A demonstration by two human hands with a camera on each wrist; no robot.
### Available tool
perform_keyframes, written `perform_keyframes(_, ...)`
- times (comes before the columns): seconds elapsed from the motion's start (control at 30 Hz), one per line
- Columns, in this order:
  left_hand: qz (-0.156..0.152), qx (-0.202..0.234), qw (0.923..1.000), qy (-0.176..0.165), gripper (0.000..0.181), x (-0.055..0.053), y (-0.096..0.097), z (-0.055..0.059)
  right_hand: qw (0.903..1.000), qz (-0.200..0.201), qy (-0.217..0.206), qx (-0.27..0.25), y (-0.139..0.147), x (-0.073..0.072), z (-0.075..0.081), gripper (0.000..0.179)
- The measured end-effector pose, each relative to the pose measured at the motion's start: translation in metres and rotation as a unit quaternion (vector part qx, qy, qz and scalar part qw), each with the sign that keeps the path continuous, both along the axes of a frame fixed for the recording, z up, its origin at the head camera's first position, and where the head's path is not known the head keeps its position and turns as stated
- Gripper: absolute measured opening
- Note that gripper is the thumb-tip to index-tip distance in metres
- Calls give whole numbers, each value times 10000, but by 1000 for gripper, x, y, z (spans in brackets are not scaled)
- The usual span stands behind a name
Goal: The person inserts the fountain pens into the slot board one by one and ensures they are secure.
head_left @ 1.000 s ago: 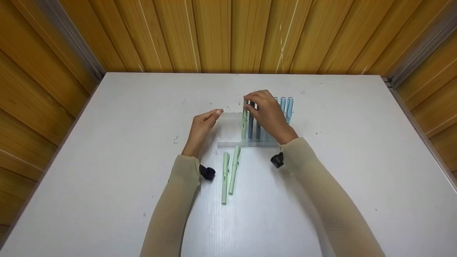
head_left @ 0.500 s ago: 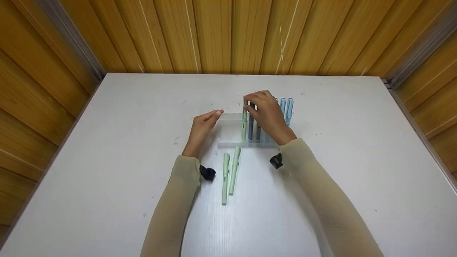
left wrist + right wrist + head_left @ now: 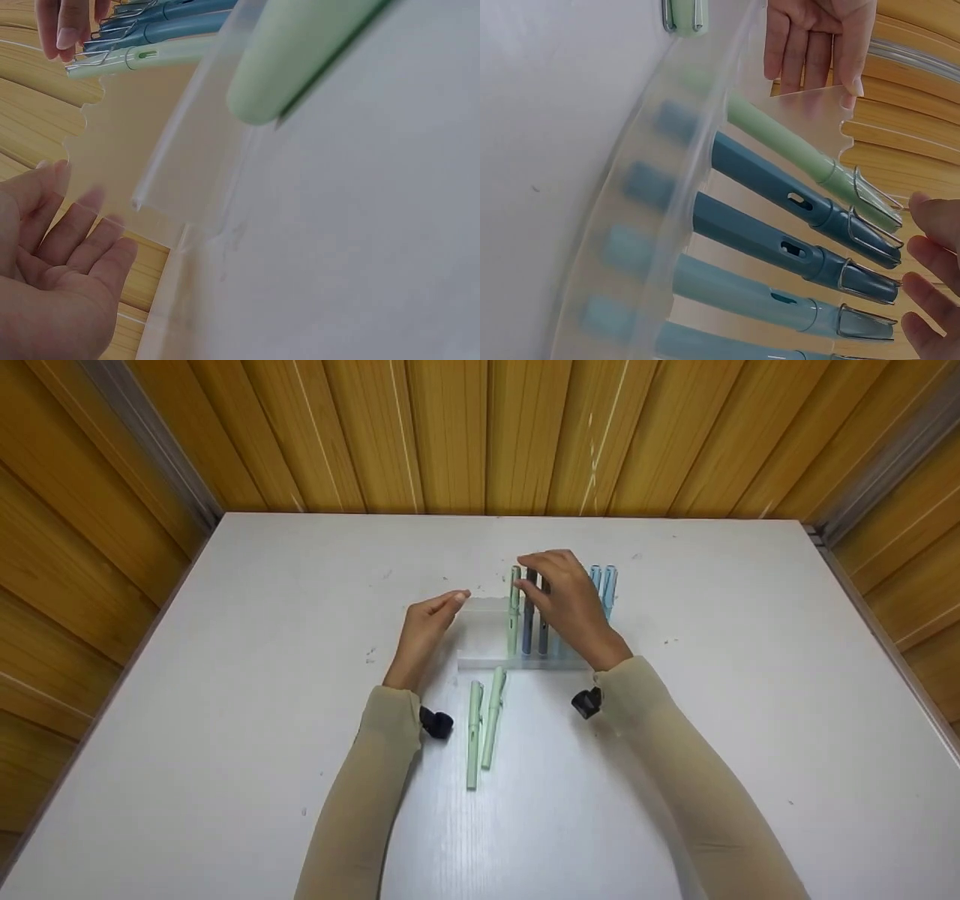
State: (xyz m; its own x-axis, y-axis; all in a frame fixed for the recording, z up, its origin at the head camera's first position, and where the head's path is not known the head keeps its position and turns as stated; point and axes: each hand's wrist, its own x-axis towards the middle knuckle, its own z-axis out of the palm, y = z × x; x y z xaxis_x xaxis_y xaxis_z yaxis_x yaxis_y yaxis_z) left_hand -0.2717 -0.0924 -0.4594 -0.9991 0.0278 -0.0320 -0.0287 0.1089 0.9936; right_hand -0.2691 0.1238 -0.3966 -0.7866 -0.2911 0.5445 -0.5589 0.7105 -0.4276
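A clear pen stand holds a row of upright pens. At the row's left is a light green pen, then two dark blue pens and light blue pens. My left hand pinches the upper left corner of the stand's back plate between thumb and index finger. My right hand hovers at the pen caps with fingers loosely bent and nothing between them. In the right wrist view its fingertips lie just beyond the clipped cap ends. In the head view it hides part of the row.
Two light green pens lie on the white table in front of the stand, between my forearms. A wood-panelled wall stands behind the table, with more panels at both sides.
My right hand has let go of the green pen in the stand and shifted slightly right, uncovering its cap. The left hand keeps its hold on the stand.
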Motion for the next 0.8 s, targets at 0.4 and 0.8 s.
perform_keyframes(0.4, -25, 14, 10000, 4, 37, 0, -1, -1, 9868, 756, -1260, -679, 1, 25, -4, 27)
perform_keyframes(0.8, -80, 88, 9999, 81, 38, 1, -1, -2, 9581, 1332, -2532, -147, 5, 42, -26, 24)
